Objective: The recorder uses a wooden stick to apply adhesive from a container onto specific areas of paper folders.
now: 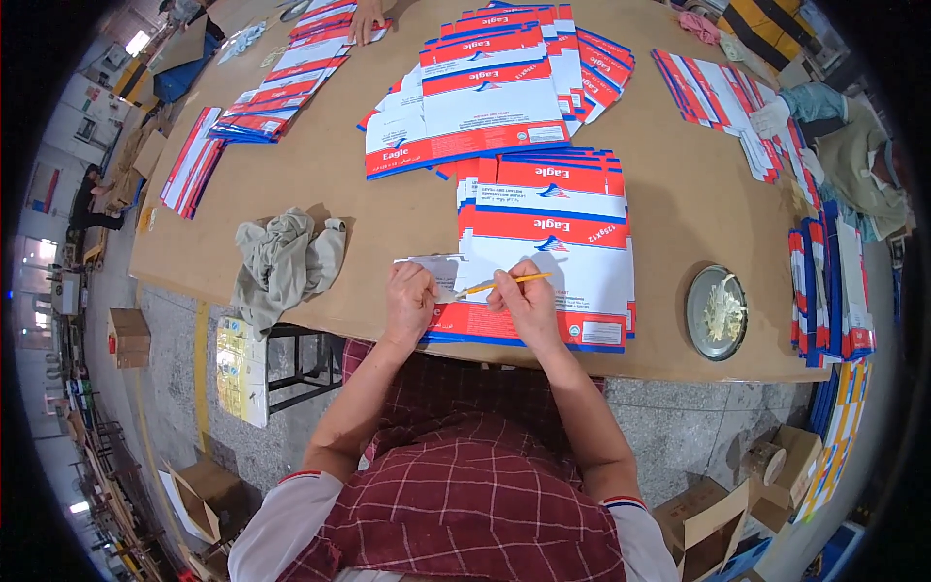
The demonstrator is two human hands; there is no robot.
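A stack of flat red, white and blue printed cartons lies in front of me at the table's near edge. My right hand is closed around a thin yellow stick, shaped like a pencil. Its tip points left, at a whitish carton flap. My left hand is curled into a fist at the stack's left edge, beside that flap. What its fingers pinch, if anything, is hidden.
Brown board covers the table. A round metal dish with pale shreds stands right, a grey-green cloth left. More carton piles lie farther back. Another person's hand touches cartons at the far left. Bundled cartons stand at the right edge.
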